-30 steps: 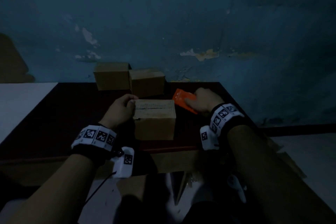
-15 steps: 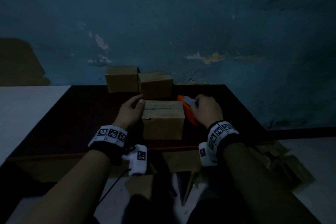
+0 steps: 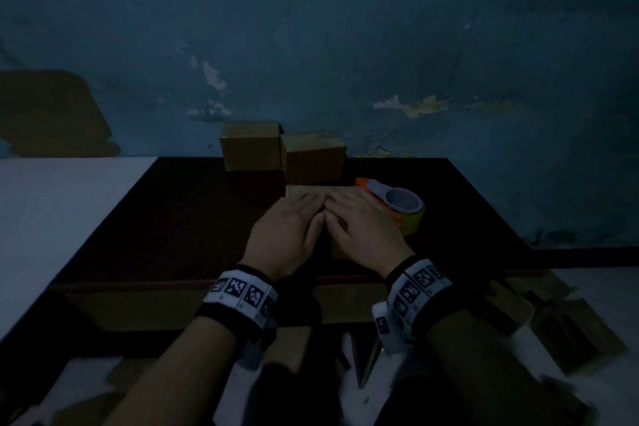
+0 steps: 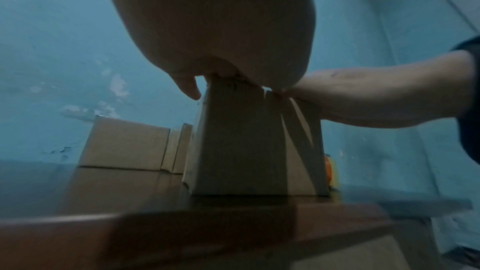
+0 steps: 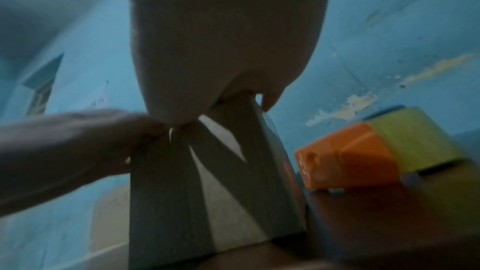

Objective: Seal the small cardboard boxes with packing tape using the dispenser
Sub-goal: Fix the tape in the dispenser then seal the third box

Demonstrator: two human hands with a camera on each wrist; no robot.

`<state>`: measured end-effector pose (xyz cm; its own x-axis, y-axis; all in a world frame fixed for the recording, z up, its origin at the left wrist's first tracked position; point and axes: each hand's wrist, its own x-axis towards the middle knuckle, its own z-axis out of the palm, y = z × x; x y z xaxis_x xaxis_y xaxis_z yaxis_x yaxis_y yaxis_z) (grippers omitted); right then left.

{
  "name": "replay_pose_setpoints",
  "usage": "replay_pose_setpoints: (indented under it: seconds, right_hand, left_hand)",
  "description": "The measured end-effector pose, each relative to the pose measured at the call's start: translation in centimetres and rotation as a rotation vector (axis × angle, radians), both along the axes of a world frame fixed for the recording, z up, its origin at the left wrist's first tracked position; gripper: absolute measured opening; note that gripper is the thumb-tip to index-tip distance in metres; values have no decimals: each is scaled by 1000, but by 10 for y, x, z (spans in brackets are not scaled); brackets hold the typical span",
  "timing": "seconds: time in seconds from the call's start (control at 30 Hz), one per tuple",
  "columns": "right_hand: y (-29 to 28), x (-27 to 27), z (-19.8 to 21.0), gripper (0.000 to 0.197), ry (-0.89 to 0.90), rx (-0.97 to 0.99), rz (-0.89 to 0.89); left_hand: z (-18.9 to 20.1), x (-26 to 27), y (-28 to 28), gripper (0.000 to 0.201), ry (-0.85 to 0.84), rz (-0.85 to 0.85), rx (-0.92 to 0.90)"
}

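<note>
A small cardboard box (image 3: 311,189) stands in the middle of the dark table (image 3: 173,218). Both my hands lie flat on its top, side by side with the thumbs meeting: left hand (image 3: 290,225), right hand (image 3: 359,221). From the left wrist view, the left hand (image 4: 215,28) presses down on the box (image 4: 239,141) with its little finger hanging over the left edge. In the right wrist view, the right hand (image 5: 228,38) covers the box (image 5: 207,192). The orange tape dispenser (image 3: 397,204) with its yellowish roll lies on the table just right of the box, untouched.
Two more cardboard boxes (image 3: 250,145) (image 3: 314,159) stand at the back against the blue wall. A white surface (image 3: 52,201) adjoins the table on the left. Cardboard pieces (image 3: 570,328) lie on the floor at the right, below the table's front edge.
My right hand has let go of the dispenser and moved onto the box top. My left hand has shifted from the box's left side onto the top. The dispenser now rests beside the box.
</note>
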<state>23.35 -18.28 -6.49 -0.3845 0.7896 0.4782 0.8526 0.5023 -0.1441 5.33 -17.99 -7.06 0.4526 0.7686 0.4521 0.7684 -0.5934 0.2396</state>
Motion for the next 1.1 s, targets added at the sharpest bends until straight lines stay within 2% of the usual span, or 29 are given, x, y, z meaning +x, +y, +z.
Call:
replay_pose_setpoints:
  seconds: [0.07,0.13,0.23,0.37,0.43,0.5,0.67,0.8,0.97,1.1]
  right_hand:
    - [0,0,1,40,79,-55,18]
    - [0,4,1,40,310,-199,-4]
    - [-1,7,-7,47,627,-356,-72]
    - [-6,-6,-19,63,1035,-446,-68]
    - [-7,-9,-21,64,1154,-454,-59]
    - [-5,-9,-25,63,1245,-456,-30]
    - [0,-12,-32,62,1366,-470,-20]
    - [0,-13,-31,59,1414,-512,-34]
    - [-3,-15,-31,55,1455,-547,-72]
    - [-5,-15,-28,55,1430,-544,-77]
  left_hand:
    - [3,0,0,47,-17,4,-20]
    - [8,-1,0,44,-86,-11,-74]
    - [9,-3,0,40,-434,-57,-214]
    - [0,6,-1,53,-803,52,-387]
    - [-3,9,-1,56,-987,73,-557]
    - [-7,12,-1,55,-1048,77,-607]
    - [-13,12,3,54,-1164,85,-644]
    - [-10,12,2,56,-1156,90,-670]
    - [-17,13,7,54,-1243,112,-720]
    - [-9,9,4,54,-1162,101,-734]
